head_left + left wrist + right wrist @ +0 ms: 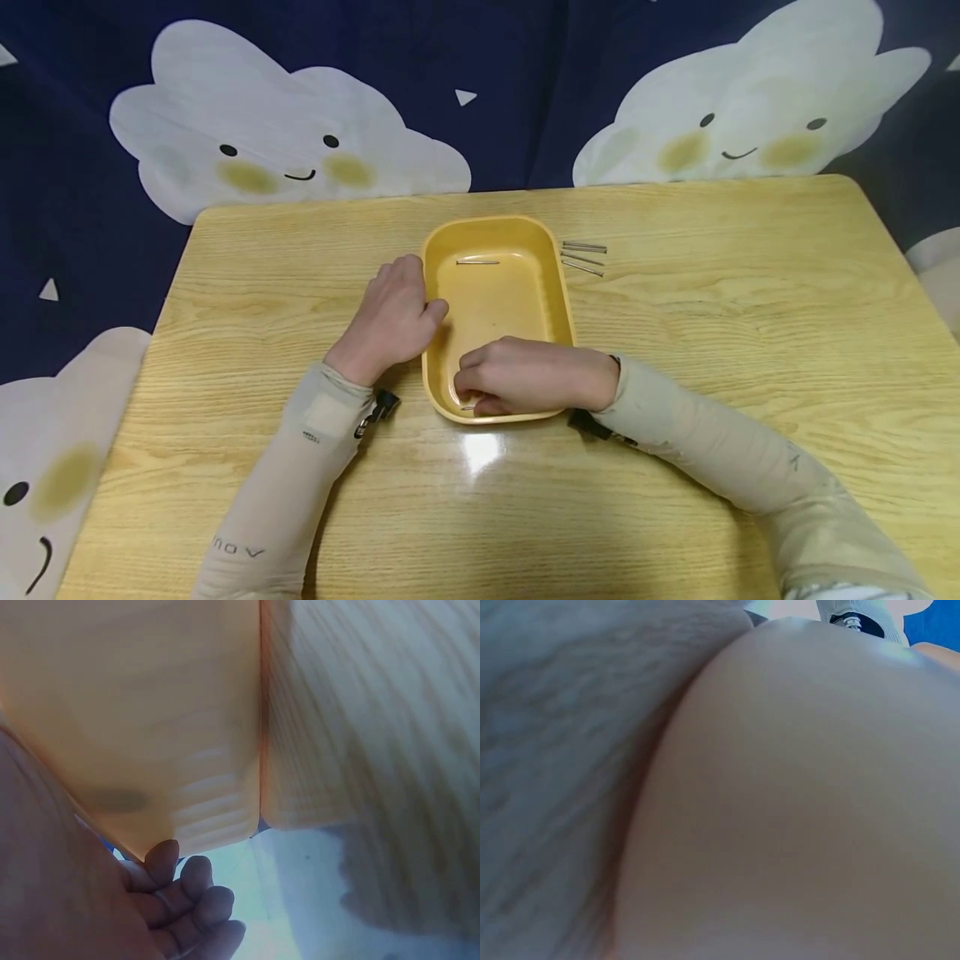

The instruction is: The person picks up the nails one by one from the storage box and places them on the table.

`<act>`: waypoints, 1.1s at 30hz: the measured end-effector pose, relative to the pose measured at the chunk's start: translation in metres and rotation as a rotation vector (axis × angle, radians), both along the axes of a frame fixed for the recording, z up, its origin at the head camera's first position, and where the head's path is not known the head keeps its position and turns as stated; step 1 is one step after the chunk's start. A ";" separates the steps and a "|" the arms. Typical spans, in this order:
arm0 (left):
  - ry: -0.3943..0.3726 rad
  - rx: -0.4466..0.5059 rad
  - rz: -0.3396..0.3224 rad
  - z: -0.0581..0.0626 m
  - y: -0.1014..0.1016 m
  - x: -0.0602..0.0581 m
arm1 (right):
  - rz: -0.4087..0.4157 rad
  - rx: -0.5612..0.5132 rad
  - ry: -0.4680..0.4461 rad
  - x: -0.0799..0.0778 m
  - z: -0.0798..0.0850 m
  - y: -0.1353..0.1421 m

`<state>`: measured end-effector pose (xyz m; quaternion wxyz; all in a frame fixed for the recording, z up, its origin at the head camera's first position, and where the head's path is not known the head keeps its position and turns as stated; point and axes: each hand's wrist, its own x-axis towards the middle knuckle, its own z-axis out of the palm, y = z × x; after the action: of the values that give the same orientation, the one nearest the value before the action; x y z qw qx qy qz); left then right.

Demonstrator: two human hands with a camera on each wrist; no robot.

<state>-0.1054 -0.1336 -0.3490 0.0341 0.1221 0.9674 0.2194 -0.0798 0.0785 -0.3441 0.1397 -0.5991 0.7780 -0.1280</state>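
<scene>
A yellow plastic tray (495, 321) stands on the table. My left hand (393, 312) holds its left rim, thumb over the inside edge; in the left wrist view the fingers (196, 900) curl beside the outer wall. Over the right wall, my right hand (525, 375) reaches down into the front of the tray. Its fingertips pinch a nail (468, 408), of which only one end shows. Another nail (477, 262) lies crosswise at the far end of the tray floor. The right wrist view shows just the tray's outer wall (795, 795), with the fingers hidden.
Several loose nails (583, 257) lie on the wooden table (750, 333) just right of the tray's far corner. A dark blue cloth with white clouds (300, 142) hangs behind the table. Both wrists carry small dark devices (385, 405) near the tray.
</scene>
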 end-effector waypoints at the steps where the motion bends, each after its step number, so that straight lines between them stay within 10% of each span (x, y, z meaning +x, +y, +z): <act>1: 0.002 0.000 -0.001 0.000 0.000 0.000 | 0.000 0.001 0.000 0.000 0.000 0.000; 33: -0.016 -0.010 0.004 0.000 0.001 0.000 | -0.014 0.014 -0.008 -0.002 -0.001 0.001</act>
<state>-0.1054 -0.1330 -0.3490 0.0419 0.1183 0.9684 0.2154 -0.0814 0.0791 -0.3452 0.1462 -0.5923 0.7823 -0.1261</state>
